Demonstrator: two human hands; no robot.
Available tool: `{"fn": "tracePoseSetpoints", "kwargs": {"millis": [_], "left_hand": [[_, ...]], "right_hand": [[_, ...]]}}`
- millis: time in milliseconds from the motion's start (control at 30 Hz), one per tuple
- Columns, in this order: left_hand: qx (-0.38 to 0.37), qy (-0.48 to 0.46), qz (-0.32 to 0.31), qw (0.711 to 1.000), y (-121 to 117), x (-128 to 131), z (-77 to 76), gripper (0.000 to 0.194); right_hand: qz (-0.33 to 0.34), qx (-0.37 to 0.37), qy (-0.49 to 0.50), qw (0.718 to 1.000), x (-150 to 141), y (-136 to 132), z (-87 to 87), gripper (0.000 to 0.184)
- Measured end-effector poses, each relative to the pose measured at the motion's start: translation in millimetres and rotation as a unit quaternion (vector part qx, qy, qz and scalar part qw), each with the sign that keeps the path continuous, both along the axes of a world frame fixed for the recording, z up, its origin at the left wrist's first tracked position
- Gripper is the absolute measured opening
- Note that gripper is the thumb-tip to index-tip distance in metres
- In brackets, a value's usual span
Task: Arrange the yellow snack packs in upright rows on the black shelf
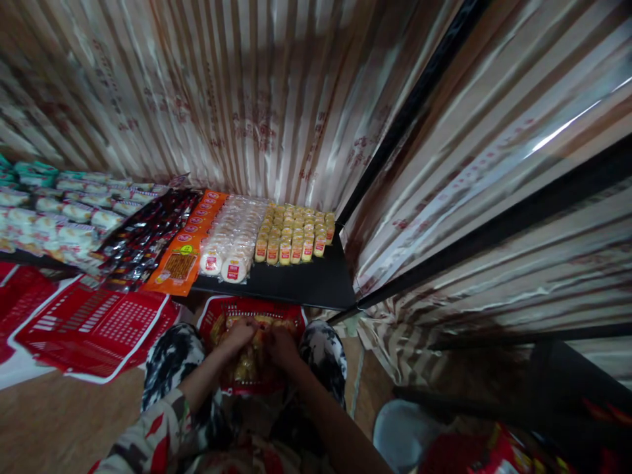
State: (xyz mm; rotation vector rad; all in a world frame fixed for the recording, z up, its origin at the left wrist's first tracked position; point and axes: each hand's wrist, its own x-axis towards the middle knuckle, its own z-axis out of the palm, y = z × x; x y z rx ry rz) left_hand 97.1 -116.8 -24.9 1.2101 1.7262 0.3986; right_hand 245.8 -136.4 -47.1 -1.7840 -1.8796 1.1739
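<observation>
Both hands are inside a red basket (pixel 302 317) that stands between my knees. My left hand (pixel 243 332) is closed, its fingertips pointing toward the middle of the basket. Close by on the right, my right hand (pixel 281 346) is also closed, knuckles up. What the fingers hold is too small and dim to make out. Yellow wrapped snack packs (pixel 247 367) lie in the basket below and around the hands.
On the black shelf (pixel 316 282) ahead stand rows of yellow packs (pixel 296 238), white round packs (pixel 234 247), an orange packet (pixel 184 253) and dark packets (pixel 148 240). Another red basket (pixel 101 322) lies left. A pale round object (pixel 402 431) sits right, by striped sheeting (pixel 266 99).
</observation>
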Motion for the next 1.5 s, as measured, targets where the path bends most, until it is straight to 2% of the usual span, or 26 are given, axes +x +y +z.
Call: {"fn": "tracePoseSetpoints", "kwargs": {"millis": [100,167,267,400,533,633,800,900,1267,1367,1500], "left_hand": [[0.015,-0.03,-0.022,0.999,9.2,-4.2,20.4,0.022],[0.03,-0.048,-0.037,0.998,15.3,-4.5,34.8,0.022],[0.058,-0.07,-0.051,0.995,23.6,-1.9,53.9,0.025],[0.095,-0.15,-0.044,0.983,33.0,6.4,65.3,0.035],[0.122,-0.245,-0.027,0.961,41.9,21.7,66.0,0.031],[0.139,-0.281,-0.022,0.949,49.6,38.5,68.5,0.03],[0.195,-0.267,0.009,0.944,68.3,72.6,73.7,0.031],[0.218,-0.244,0.0,0.945,80.7,92.4,75.8,0.029],[0.211,-0.237,-0.025,0.948,124.5,157.5,93.8,0.033],[0.199,-0.235,-0.033,0.951,137.0,169.9,91.3,0.031],[0.185,-0.211,-0.042,0.959,155.2,181.8,80.1,0.037]], "right_hand": [[0.065,0.092,-0.016,0.993,2.6,1.6,23.9,0.037],[0.081,0.111,-0.017,0.99,3.5,3.6,37.5,0.042],[0.088,0.12,-0.038,0.988,6.8,5.8,53.8,0.039],[0.049,0.169,-0.045,0.983,17.4,5.9,70.4,0.035],[-0.021,0.225,-0.037,0.973,30.1,7.5,83.6,0.032],[-0.066,0.261,-0.043,0.962,38.4,13.2,90.7,0.03],[-0.124,0.302,-0.049,0.944,52.7,30.0,91.5,0.029],[-0.157,0.323,-0.043,0.932,62.6,41.2,87.2,0.032],[-0.291,0.346,-0.046,0.891,104.2,99.7,77.1,0.044],[-0.323,0.347,-0.047,0.879,113.9,119.4,73.3,0.045],[-0.342,0.356,-0.053,0.868,122.2,144.7,73.2,0.046]]}}
